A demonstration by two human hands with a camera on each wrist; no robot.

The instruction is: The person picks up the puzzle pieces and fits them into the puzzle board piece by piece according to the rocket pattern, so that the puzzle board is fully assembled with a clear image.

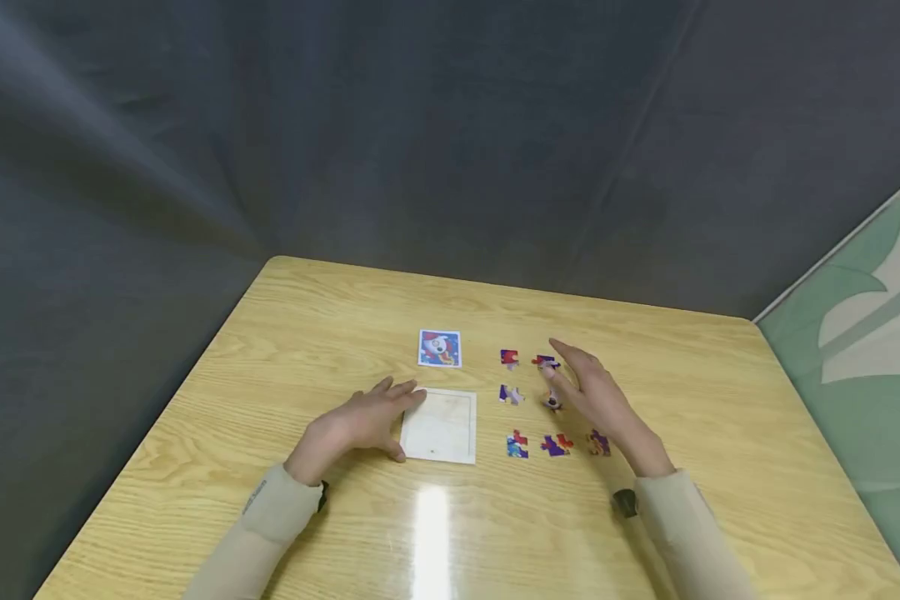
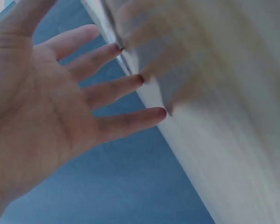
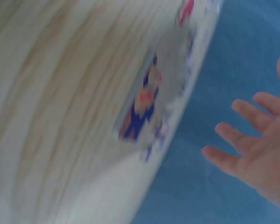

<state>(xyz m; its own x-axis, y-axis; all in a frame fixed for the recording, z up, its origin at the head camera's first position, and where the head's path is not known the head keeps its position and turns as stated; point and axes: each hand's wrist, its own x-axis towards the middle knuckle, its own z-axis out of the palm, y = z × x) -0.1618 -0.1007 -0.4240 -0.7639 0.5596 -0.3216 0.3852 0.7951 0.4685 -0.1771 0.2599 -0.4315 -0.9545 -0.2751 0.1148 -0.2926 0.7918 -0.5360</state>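
My left hand is spread at the left side of a square white puzzle tray, one fingertip over its upper left corner and the thumb by the lower left one. In the left wrist view its fingers are straight, their tips at the wooden surface. Holding nothing, my right hand hovers with spread fingers over the right part of a group of loose jigsaw pieces. It partly covers a piece with an eye on it and a purple-red piece. The right wrist view shows relaxed fingers.
Behind the tray lies a square picture card with a cartoon character. More jigsaw pieces lie right of the tray, among them a red one and a blue-red one. Dark curtains hang behind the wooden table.
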